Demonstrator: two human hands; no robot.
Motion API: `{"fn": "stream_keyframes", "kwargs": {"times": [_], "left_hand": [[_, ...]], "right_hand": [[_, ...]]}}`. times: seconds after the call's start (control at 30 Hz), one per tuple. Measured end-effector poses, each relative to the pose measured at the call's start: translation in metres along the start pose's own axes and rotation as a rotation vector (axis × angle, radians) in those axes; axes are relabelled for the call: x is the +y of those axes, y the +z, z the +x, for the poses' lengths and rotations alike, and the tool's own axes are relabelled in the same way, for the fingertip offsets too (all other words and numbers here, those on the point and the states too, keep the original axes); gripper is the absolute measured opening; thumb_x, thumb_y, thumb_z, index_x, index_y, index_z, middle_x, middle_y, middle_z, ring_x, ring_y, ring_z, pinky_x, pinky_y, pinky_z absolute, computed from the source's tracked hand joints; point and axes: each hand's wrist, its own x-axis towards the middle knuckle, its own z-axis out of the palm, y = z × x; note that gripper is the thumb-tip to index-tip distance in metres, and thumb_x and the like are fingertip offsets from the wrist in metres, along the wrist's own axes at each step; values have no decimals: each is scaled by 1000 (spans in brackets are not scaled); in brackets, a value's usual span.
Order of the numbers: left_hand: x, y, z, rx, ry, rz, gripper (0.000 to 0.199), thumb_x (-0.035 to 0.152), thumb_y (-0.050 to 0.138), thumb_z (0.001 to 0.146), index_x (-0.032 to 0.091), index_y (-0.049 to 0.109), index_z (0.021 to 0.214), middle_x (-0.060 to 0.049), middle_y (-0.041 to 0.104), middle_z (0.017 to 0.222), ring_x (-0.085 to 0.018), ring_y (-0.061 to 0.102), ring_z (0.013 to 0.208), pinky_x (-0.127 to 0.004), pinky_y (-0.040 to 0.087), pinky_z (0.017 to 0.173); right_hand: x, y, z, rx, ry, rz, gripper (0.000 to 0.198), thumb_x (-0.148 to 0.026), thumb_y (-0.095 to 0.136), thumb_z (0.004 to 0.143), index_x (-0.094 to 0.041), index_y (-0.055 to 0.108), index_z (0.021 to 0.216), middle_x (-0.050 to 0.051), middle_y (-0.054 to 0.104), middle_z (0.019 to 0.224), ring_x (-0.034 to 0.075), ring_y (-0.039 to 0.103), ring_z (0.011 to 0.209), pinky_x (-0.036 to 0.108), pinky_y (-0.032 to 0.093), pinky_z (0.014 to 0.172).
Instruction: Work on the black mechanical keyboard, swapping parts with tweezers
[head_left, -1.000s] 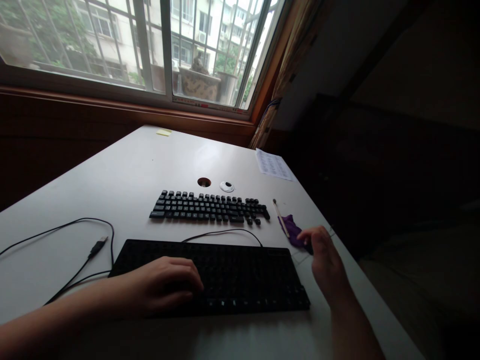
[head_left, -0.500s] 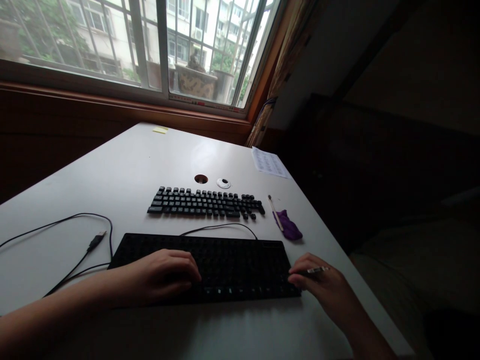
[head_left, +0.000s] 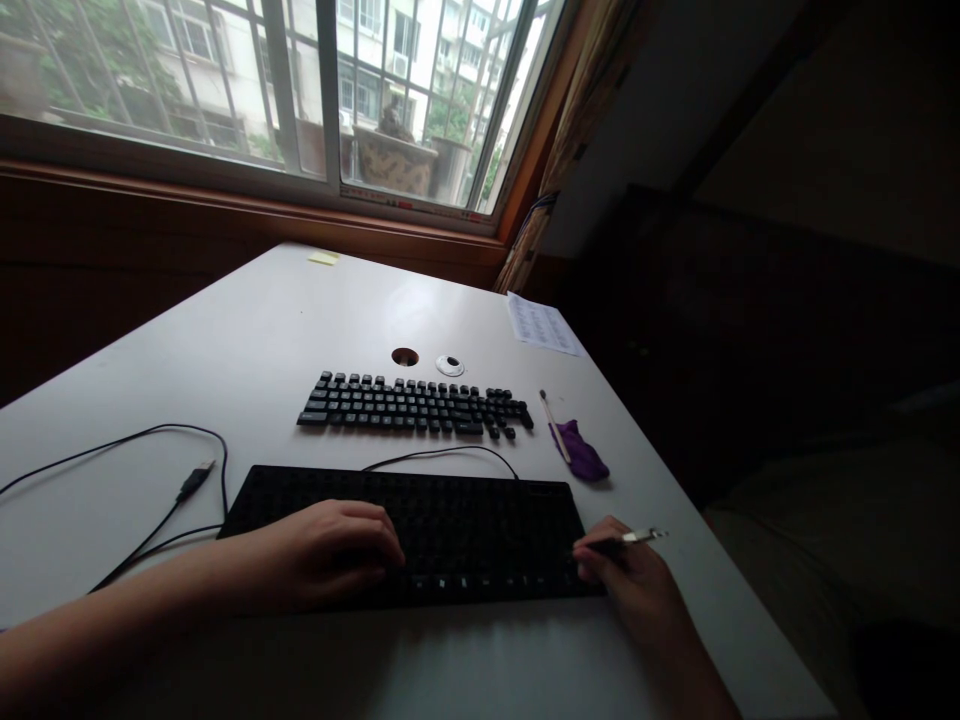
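A black keyboard frame lies near the front of the white desk, its key area bare of most caps, with small pale marks along the front row. My left hand rests on its left half, fingers bent and thumb slightly apart, grasping nothing. At the frame's right edge, my right hand pinches a slim, pen-like black and silver tool. The tool's silver end points up and right; its other end is over the keyboard's right edge, too dark to make out. Removed black keycaps stand in rows behind the keyboard.
A cotton swab-like stick lies against a purple cloth at right. On the left are a USB plug and its cable. Behind are a desk hole, a white round cover, printed paper and a yellow note.
My right hand has turned slightly, so the tool tilts more steeply and more of its silver end shows. My left hand stays in place on the keyboard.
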Motion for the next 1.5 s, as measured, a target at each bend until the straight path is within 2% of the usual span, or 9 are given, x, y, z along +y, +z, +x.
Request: {"fn": "stream_keyframes", "kwargs": {"times": [0.17,0.43,0.7,0.77,0.9,1.03,1.23,1.37,1.5], "left_hand": [[0,-1,0,-12,-10,9,22,16,54,96,18,66,114,-9,66,106,-17,66,92,-26,55,82],[1,-1,1,-10,-23,3,21,17,54,97,19,66,114,-8,66,106,-17,66,92,-26,55,83],[-8,0,1,122,-61,-30,23,23,60,96,21,65,118,-6,70,104,-18,68,94,-27,55,83],[-13,1,0,180,-104,-121,28,27,63,94,20,62,121,-7,71,105,-18,69,93,-28,56,83],[-18,0,0,257,-187,-342,39,32,70,89,17,59,124,-9,71,106,-20,69,95,-33,56,86],[-19,-3,1,306,-258,-435,32,36,69,89,14,65,111,-9,72,104,-21,68,95,-33,55,85],[-23,0,1,338,-233,-225,27,37,67,90,14,66,105,-7,69,95,-18,66,85,-28,54,75],[-20,4,2,365,-151,43,18,28,63,90,17,66,105,-5,64,92,-15,61,78,-23,49,68],[-21,8,1,389,-118,168,15,23,62,90,17,65,103,-5,61,97,-14,60,78,-22,48,67]], "right_hand": [[8,3,-5,163,2,170,26,-35,62,93,-21,62,70,0,58,65,16,56,60,28,46,61],[-16,11,2,165,-21,190,23,-33,66,91,-21,64,72,0,59,68,15,57,62,27,46,61],[-99,77,36,-30,-108,398,15,-31,64,94,-21,70,85,1,63,81,15,64,72,28,51,67],[-116,93,43,-56,-134,434,15,-31,65,93,-21,72,85,1,62,83,14,64,73,27,52,68],[-134,118,53,-126,-141,494,11,-32,70,89,-22,76,90,0,59,87,12,65,70,24,53,63],[-136,134,56,-144,-138,566,12,-30,76,84,-23,74,93,0,62,90,13,69,68,26,57,63],[-127,146,49,-101,0,685,20,-28,84,74,-21,69,84,-3,65,73,16,71,64,25,56,60],[-124,148,46,-83,-20,709,17,-26,86,71,-22,71,79,-3,65,74,15,69,63,26,55,60],[-127,150,46,-79,-2,722,17,-25,86,71,-21,71,77,-2,66,72,15,69,63,25,54,59]]}}
